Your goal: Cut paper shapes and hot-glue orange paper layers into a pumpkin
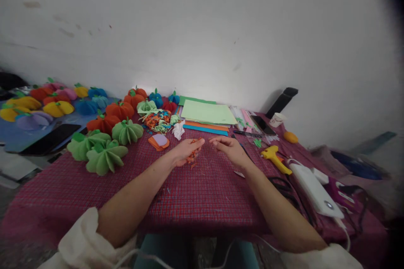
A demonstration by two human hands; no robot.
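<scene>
The left hand (184,151) pinches orange paper scraps (192,158) at the middle of the table (202,195). The right hand (229,148) is just beside it, with fingers loosely curled and half open.

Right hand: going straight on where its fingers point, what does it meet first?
The right hand points leftward; first comes the left hand holding orange paper scraps, though depth is unclear.

Head view, looking forward and down (close), over table (202,193)
</scene>
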